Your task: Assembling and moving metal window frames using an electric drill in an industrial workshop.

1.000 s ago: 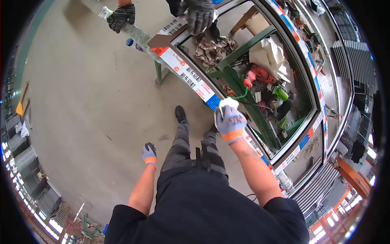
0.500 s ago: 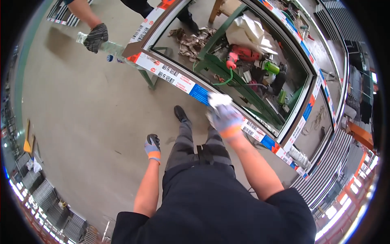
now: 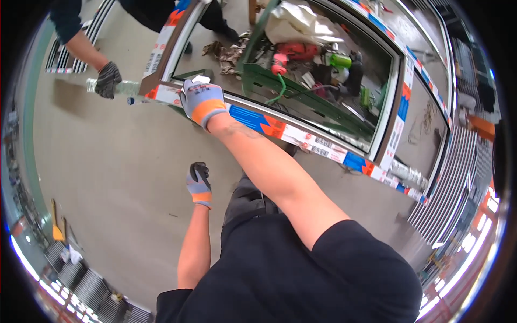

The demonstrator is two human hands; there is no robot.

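Observation:
My right hand (image 3: pixel 203 102), in a grey glove with an orange cuff, is pressed on the near rail of a brown metal window frame (image 3: pixel 318 141), close to its left corner. It is closed on a white rag (image 3: pixel 200 79), of which only a bit shows past the fingers. Printed protective film in white, blue and orange covers the rail. My left hand (image 3: pixel 199 180), gloved alike with dark fingertips, hangs over the floor beside my leg. Its fingers are curled in and nothing shows in them.
A co-worker's dark-gloved hand (image 3: pixel 108 79) is at a clear plastic-wrapped piece (image 3: pixel 129 88) by the frame's left corner. Beneath the frame, a green bench (image 3: pixel 301 97) holds a red power tool (image 3: pixel 291 54) and a white sheet (image 3: pixel 301 24). Metal profiles (image 3: pixel 449 183) are stacked at right.
My right hand has slid left along the near rail with the white rag, from the middle to the left corner. My view has shifted a little. The left hand still hangs low.

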